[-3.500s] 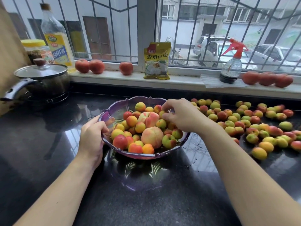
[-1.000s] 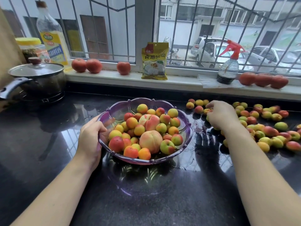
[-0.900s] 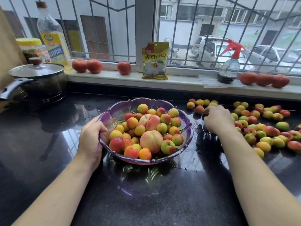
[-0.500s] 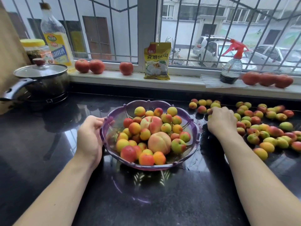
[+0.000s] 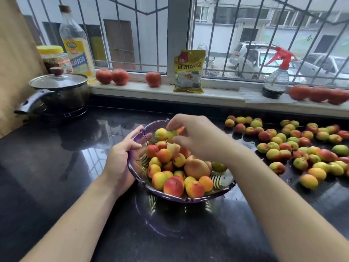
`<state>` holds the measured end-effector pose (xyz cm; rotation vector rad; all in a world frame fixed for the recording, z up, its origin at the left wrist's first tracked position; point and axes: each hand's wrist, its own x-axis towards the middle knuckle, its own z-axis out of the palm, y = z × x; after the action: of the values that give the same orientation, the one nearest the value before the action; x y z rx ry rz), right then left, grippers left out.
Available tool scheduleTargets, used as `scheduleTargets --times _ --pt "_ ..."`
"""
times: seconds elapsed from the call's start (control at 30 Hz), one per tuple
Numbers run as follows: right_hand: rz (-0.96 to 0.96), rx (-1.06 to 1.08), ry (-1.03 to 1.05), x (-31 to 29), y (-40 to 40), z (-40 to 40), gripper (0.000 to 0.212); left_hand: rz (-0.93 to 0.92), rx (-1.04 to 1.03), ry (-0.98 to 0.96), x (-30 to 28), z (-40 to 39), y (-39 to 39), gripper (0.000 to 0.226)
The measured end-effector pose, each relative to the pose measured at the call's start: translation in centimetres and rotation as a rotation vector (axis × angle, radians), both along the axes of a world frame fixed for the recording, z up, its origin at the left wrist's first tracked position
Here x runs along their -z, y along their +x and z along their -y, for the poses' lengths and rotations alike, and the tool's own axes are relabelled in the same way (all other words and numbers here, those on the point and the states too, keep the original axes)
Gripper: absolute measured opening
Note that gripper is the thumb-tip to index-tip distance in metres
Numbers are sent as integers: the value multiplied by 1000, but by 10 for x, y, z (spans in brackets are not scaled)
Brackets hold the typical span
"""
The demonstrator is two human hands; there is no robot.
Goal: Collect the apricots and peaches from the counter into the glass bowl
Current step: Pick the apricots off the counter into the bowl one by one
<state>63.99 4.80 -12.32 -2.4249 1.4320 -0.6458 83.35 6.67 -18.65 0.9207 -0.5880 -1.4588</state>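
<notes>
A purple-tinted glass bowl stands on the black counter, heaped with apricots and a large peach. My left hand grips the bowl's left rim. My right hand hovers over the back of the bowl, fingers closed around apricots that show under the fingertips. Many loose apricots lie scattered on the counter to the right of the bowl.
A lidded pot sits at the back left. On the window sill stand an oil bottle, a yellow packet, a spray bottle and several red peaches. The counter is wet near the bowl.
My right hand left the loose apricots on the right and moved left over the bowl carrying fruit. The bowl shifted slightly right under my left hand.
</notes>
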Motion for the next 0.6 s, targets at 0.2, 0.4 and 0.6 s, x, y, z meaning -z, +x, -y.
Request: scheduleTargets --times 0.2,0.4,0.6 --pt "-104 -45 4 9 8 4 41 41 -48 4 3 1 1 58" --pt "78 97 -16 -17 -25 5 36 179 -120 -14 4 1 1 61" --pt "-47 477 76 -10 -91 28 35 307 -190 -91 5 -1 -2 71"
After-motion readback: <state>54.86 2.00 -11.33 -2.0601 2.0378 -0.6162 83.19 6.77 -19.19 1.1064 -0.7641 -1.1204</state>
